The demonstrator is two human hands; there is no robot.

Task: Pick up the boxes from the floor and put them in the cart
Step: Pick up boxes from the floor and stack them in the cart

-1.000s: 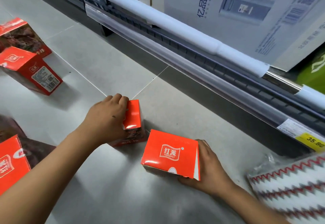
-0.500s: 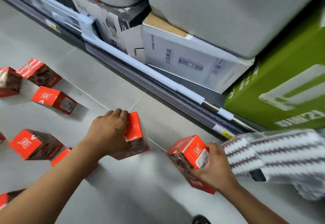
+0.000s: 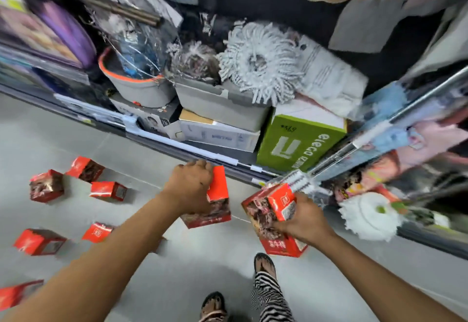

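My left hand [image 3: 190, 188] grips a red box [image 3: 215, 205] from above and holds it off the grey floor. My right hand [image 3: 301, 218] holds another red box [image 3: 273, 218] tilted, its barcode end facing up. Several more red boxes lie scattered on the floor at the left, among them one [image 3: 46, 188], one [image 3: 109, 190] and one [image 3: 39, 242]. No cart is in view.
A low store shelf [image 3: 202, 152] runs across the back with a grey bucket [image 3: 136, 86], mop heads [image 3: 260, 61] and a green carton [image 3: 298, 144]. A white mop head [image 3: 369, 216] sticks out at the right. My feet [image 3: 264, 266] stand below the hands.
Both hands have lifted their boxes off the floor and my view has risen and pulled back, so the shelf goods and more floor boxes now show.
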